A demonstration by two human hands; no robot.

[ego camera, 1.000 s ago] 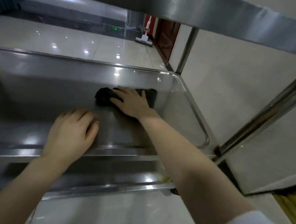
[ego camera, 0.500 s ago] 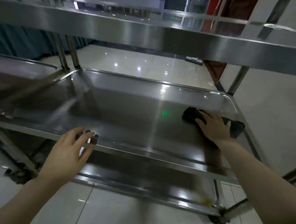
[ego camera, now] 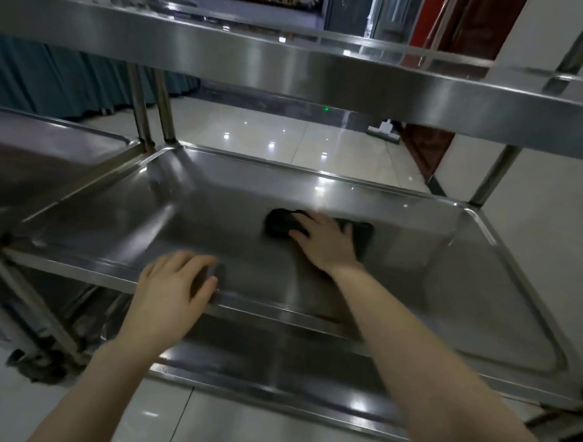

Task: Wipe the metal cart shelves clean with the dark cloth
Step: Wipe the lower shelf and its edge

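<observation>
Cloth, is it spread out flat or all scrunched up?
Scrunched: the cloth bulges in a dark lump beside the right hand pressing on it.

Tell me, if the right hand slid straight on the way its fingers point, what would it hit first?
Probably the shelf's raised far wall. The right hand lies flat on the dark cloth, fingers aimed away and slightly left, with only bare metal beyond them. Depth is unclear.
</observation>
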